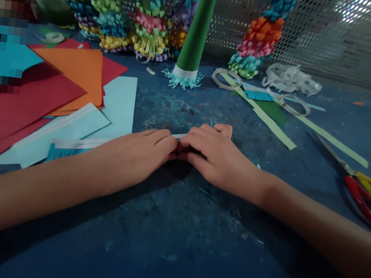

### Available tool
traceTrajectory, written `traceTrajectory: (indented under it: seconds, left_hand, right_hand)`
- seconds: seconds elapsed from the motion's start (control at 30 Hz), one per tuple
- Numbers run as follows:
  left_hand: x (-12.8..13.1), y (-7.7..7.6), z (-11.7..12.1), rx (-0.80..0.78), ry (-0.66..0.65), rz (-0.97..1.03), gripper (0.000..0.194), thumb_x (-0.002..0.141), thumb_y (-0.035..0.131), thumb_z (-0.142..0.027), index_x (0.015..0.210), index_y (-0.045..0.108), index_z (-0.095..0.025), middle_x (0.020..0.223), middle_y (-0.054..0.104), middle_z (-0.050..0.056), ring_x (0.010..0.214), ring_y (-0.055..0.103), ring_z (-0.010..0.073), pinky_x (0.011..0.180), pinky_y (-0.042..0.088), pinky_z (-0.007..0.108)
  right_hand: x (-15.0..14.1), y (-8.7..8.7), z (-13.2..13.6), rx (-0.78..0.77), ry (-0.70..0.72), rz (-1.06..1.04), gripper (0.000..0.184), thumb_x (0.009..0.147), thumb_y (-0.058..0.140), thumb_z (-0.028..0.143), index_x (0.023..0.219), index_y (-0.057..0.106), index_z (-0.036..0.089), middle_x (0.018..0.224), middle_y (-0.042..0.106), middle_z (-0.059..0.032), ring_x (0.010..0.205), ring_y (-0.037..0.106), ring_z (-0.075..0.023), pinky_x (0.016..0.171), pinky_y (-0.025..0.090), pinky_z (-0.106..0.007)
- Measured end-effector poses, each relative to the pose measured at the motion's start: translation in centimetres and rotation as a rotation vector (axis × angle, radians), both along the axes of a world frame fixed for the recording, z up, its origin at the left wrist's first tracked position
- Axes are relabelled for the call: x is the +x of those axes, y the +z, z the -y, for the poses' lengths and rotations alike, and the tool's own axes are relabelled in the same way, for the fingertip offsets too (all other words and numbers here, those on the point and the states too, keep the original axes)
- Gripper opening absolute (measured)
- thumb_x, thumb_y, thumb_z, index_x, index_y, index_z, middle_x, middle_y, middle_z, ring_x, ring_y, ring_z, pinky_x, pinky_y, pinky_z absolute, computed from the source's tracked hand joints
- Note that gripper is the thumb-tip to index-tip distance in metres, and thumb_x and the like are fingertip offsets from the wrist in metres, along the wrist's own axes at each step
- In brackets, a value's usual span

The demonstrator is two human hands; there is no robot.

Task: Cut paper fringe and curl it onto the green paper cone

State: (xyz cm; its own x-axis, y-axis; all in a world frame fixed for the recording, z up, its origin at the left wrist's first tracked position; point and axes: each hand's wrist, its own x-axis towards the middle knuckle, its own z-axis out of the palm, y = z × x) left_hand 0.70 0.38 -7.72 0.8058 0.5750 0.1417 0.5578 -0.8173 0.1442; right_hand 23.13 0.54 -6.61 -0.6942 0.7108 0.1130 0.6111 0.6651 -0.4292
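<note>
In the middle of the blue table, my left hand (146, 152) and my right hand (213, 156) meet fingertip to fingertip, low over the surface. Both have curled, closed fingers on a thin white strip (178, 136). Only a short piece of that strip shows between them; my fingers cover the rest. Beside my left forearm lies a blue fringed paper strip (65, 152) with a white edge. Beyond my hands stands a tall green paper cone (195, 41), with light-blue fringe around its base.
Sheets of red (16, 109), orange (81, 76) and light-blue paper (123, 97) overlap at left. Scissors (365, 190) with red and yellow handles lie at right. Tape rolls (227, 79), pale green strips (275, 125) and a white tangle (292, 78) are behind. Curly paper-covered cones (258, 39) stand against perforated metal.
</note>
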Motion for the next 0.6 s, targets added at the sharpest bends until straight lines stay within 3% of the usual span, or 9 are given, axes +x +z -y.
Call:
traceTrajectory:
  seconds: [0.23, 0.5, 0.6]
  left_hand:
    - [0.38, 0.58, -0.11, -0.065, 0.083, 0.028, 0.023, 0.106, 0.038, -0.022, 0.09, 0.055, -0.017, 0.086, 0.059, 0.004, 0.074, 0.063, 0.0206, 0.062, 0.044, 0.03]
    - [0.32, 0.63, -0.33, -0.077, 0.094, 0.011, 0.027, 0.106, 0.037, -0.025, 0.091, 0.058, -0.018, 0.083, 0.063, 0.003, 0.074, 0.066, 0.019, 0.063, 0.045, 0.028]
    - [0.16, 0.27, -0.02, -0.064, 0.135, 0.056, 0.022, 0.105, 0.039, -0.026, 0.096, 0.058, -0.018, 0.087, 0.066, 0.004, 0.078, 0.068, 0.0199, 0.063, 0.045, 0.028]
  right_hand:
    - [-0.02, 0.52, -0.54, -0.052, 0.017, 0.052, 0.018, 0.099, 0.051, 0.012, 0.089, 0.063, 0.021, 0.092, 0.062, -0.0005, 0.092, 0.052, -0.0212, 0.08, 0.022, -0.038]
    - [-0.06, 0.08, -0.1, 0.168, 0.05, 0.146, 0.027, 0.101, 0.04, 0.009, 0.086, 0.059, 0.02, 0.087, 0.062, -0.0039, 0.086, 0.049, -0.0222, 0.076, 0.022, -0.039]
    - [-0.09, -0.09, -0.31, 0.137, 0.039, 0.148, 0.024, 0.098, 0.041, 0.008, 0.089, 0.06, 0.019, 0.09, 0.062, -0.0053, 0.087, 0.05, -0.0233, 0.076, 0.024, -0.039]
